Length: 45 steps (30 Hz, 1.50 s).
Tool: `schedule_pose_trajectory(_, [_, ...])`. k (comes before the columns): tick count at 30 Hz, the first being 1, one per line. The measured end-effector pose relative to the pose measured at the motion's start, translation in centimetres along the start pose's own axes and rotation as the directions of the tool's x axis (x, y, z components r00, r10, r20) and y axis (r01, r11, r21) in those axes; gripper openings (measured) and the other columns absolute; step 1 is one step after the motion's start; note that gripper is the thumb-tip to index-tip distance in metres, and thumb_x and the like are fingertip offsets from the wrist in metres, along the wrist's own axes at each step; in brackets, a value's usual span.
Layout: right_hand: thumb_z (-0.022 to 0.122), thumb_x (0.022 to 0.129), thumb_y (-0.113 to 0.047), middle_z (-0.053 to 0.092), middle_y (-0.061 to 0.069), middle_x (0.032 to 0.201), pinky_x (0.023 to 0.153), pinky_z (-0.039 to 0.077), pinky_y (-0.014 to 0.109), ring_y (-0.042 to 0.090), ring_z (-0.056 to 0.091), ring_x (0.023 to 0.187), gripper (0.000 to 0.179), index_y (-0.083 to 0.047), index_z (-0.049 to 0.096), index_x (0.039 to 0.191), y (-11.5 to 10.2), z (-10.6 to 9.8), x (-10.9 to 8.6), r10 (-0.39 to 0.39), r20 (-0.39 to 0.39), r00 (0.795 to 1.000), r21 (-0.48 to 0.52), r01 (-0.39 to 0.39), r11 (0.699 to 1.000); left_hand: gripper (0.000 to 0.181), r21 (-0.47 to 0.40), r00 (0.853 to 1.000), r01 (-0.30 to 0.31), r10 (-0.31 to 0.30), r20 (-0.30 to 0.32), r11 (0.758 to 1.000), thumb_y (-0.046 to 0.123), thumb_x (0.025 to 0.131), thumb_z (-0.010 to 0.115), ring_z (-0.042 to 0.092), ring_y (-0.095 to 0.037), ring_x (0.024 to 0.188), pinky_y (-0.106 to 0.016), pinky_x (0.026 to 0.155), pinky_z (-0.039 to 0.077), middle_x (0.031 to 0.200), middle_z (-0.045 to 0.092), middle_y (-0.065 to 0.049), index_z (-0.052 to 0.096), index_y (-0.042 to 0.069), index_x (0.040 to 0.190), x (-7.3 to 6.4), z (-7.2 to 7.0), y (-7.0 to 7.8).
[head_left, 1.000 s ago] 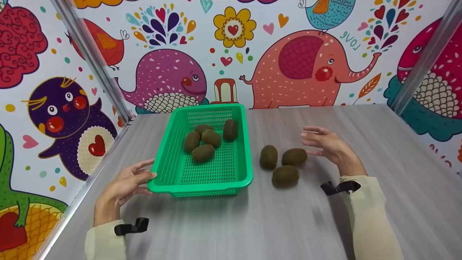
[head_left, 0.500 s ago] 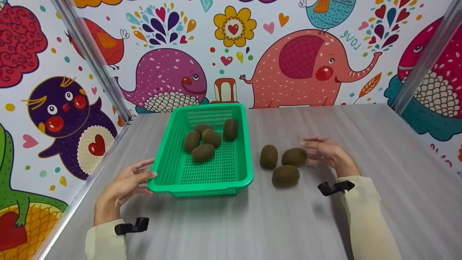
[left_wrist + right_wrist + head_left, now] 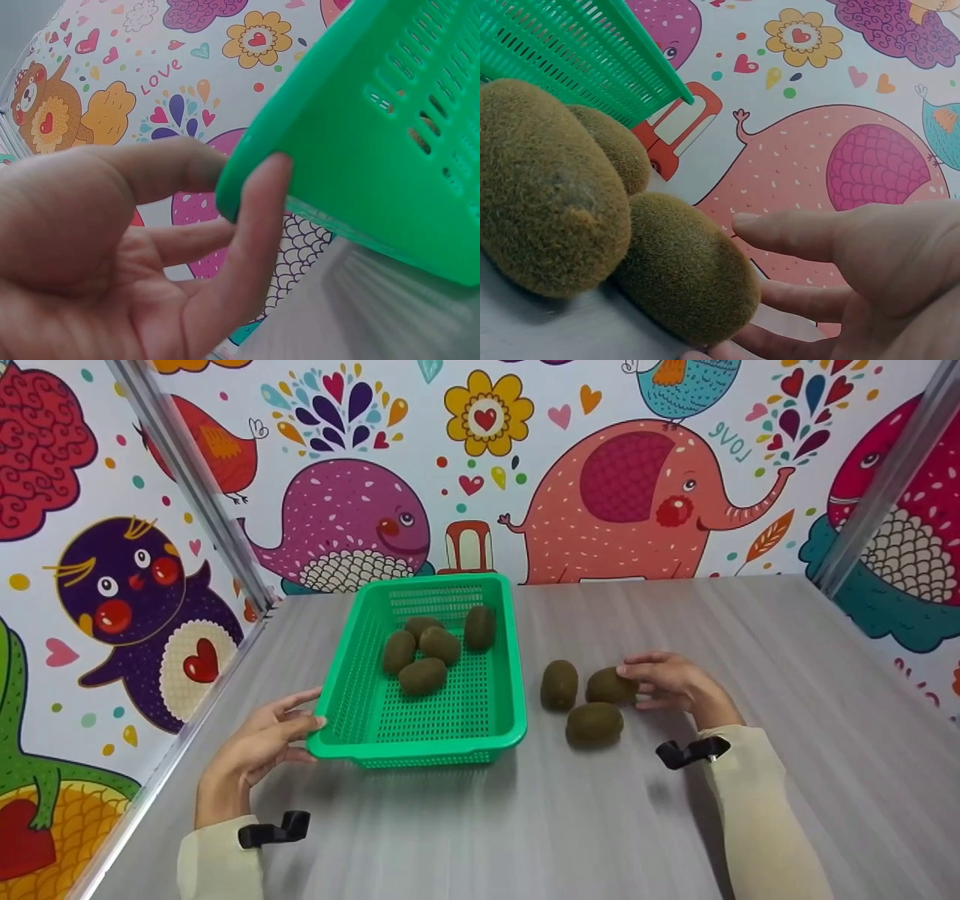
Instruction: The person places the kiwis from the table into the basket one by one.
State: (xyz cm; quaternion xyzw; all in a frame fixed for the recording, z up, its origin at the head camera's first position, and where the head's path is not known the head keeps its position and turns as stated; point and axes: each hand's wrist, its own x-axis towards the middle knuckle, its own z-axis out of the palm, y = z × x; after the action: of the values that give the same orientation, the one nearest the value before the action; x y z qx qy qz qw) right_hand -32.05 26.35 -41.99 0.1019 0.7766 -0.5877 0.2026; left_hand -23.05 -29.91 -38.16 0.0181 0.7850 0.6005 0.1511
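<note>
The left hand (image 3: 259,740) pinches the basket (image 3: 420,750); the right hand (image 3: 679,682), parted for pickup, likely must close round the kiwi (image 3: 607,688)

green slotted basket (image 3: 420,751), brown kiwis (image 3: 594,725), grey streaked tabletop (image 3: 570,825), cream sleeves (image 3: 761,802), white wall (image 3: 420,405) with multicoloured cartoon animals (image 3: 615,544)
</note>
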Motion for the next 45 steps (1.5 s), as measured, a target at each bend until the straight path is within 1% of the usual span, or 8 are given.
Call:
schedule_pose_trajectory(2, [0.084, 0.079, -0.044, 0.053, 0.007, 0.127, 0.091, 0.059, 0.035, 0.023, 0.052, 0.115, 0.082, -0.007, 0.047, 0.143, 0.2, 0.0, 0.6, 0.011, 0.002, 1.000, -0.027, -0.011, 1.000, 0.071, 0.001, 1.000, 0.000, 0.000, 0.001, 1.000, 0.016, 0.100, 0.059, 0.071, -0.013, 0.088, -0.038, 0.077, 0.063, 0.111, 0.065, -0.005, 0.021, 0.001, 0.158, -0.1, 0.0, 0.0])
schedule_pose_trajectory(5, [0.084, 0.080, -0.042, 0.048, 0.010, 0.126, 0.088, 0.060, 0.030, 0.021, 0.048, 0.110, 0.082, -0.004, 0.047, 0.143, 0.0, 0.3, 0.7, 0.008, 0.005, 1.000, -0.062, -0.008, 0.998, 0.071, -0.002, 1.000, 0.002, -0.002, 0.006, 1.000, 0.016, 0.100, 0.059, 0.071, -0.013, 0.090, -0.038, 0.078, 0.063, 0.111, 0.065, -0.004, 0.021, 0.002, 0.158, -0.1, -0.1, -0.1])
schedule_pose_trajectory(9, [0.076, 0.090, -0.031, 0.050, 0.011, 0.125, 0.087, 0.059, 0.026, 0.016, 0.050, 0.103, 0.073, 0.002, 0.043, 0.145, -0.6, 1.0, -0.4, -0.030, 0.022, 0.999, -0.107, 0.032, 0.994, 0.070, 0.003, 1.000, 0.001, -0.001, 0.003, 1.000, 0.016, 0.100, 0.058, 0.071, -0.012, 0.089, -0.037, 0.077, 0.063, 0.110, 0.066, -0.003, 0.021, 0.001, 0.158, -0.1, -0.1, -0.2])
schedule_pose_trajectory(14, [0.074, 0.092, -0.028, 0.053, 0.016, 0.135, 0.091, 0.058, 0.026, 0.012, 0.058, 0.104, 0.072, 0.006, 0.041, 0.147, -0.6, 1.2, -0.5, -0.058, 0.029, 0.998, -0.145, 0.062, 0.987, 0.071, 0.012, 1.000, -0.013, 0.013, 0.006, 1.000, 0.016, 0.101, 0.058, 0.070, -0.010, 0.089, -0.035, 0.075, 0.063, 0.109, 0.065, -0.003, 0.019, 0.000, 0.158, 0.1, -0.1, -0.2])
schedule_pose_trajectory(22, [0.075, 0.091, -0.032, 0.053, 0.018, 0.135, 0.094, 0.057, 0.027, 0.017, 0.057, 0.111, 0.079, 0.008, 0.038, 0.148, -0.6, 1.2, -0.4, -0.040, 0.021, 0.999, -0.195, 0.044, 0.980, 0.072, 0.008, 1.000, -0.004, 0.004, 0.003, 1.000, 0.016, 0.101, 0.058, 0.070, -0.010, 0.089, -0.035, 0.075, 0.063, 0.111, 0.065, -0.003, 0.019, 0.000, 0.158, 0.1, 0.0, -0.1])
schedule_pose_trajectory(28, [0.079, 0.086, -0.039, 0.050, 0.013, 0.127, 0.086, 0.058, 0.026, 0.020, 0.052, 0.105, 0.086, 0.005, 0.037, 0.146, -0.8, 1.3, -0.4, -0.014, -0.018, 1.000, -0.231, 0.009, 0.973, 0.072, 0.002, 1.000, -0.001, 0.001, 0.010, 1.000, 0.016, 0.101, 0.058, 0.070, -0.010, 0.089, -0.035, 0.075, 0.063, 0.111, 0.064, -0.003, 0.018, 0.000, 0.158, 0.1, 0.0, 0.0])
schedule_pose_trajectory(36, [0.077, 0.088, -0.018, 0.051, 0.015, 0.120, 0.092, 0.060, 0.035, 0.017, 0.061, 0.100, 0.067, 0.007, 0.037, 0.135, -0.5, 1.4, -0.1, -0.056, 0.040, 0.998, -0.058, 0.058, 0.997, 0.073, -0.001, 1.000, -0.006, 0.006, 0.023, 1.000, 0.016, 0.101, 0.058, 0.070, -0.011, 0.088, -0.035, 0.075, 0.063, 0.112, 0.065, -0.004, 0.017, -0.001, 0.159, 0.2, -0.1, 0.1])
schedule_pose_trajectory(45, [0.076, 0.088, -0.018, 0.055, 0.009, 0.114, 0.098, 0.057, 0.039, 0.014, 0.069, 0.093, 0.063, 0.002, 0.038, 0.134, -0.6, 1.4, -0.4, -0.077, 0.065, 0.995, 0.027, 0.075, 0.997, 0.072, 0.009, 1.000, -0.013, 0.013, 0.014, 1.000, 0.016, 0.100, 0.060, 0.071, -0.012, 0.088, -0.036, 0.074, 0.063, 0.114, 0.065, -0.004, 0.020, 0.000, 0.158, 0.1, -0.2, -0.1])
